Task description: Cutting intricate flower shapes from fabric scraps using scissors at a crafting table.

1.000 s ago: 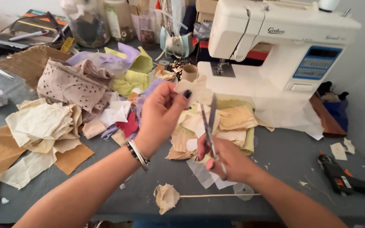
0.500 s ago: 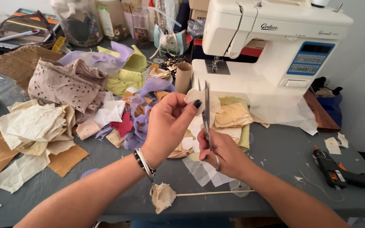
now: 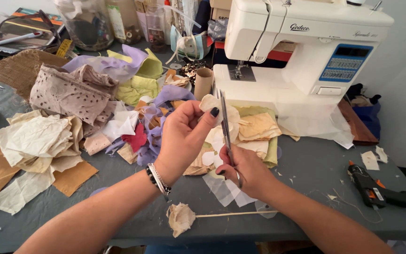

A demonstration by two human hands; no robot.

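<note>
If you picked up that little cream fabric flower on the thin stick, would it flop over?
Probably a little. The cream fabric flower on the thin wooden stick looks crumpled and soft, so its petals would likely sag. The stick looks straight and slender, so likely light, stiff and easy to snap.

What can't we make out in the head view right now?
- Cream fabric piece: lower part hidden by the left hand.
- Scissors: handles hidden inside the right hand.
- Sewing machine: top cut off by the frame's upper edge.
- Glue gun: cord runs off the right edge.
</note>
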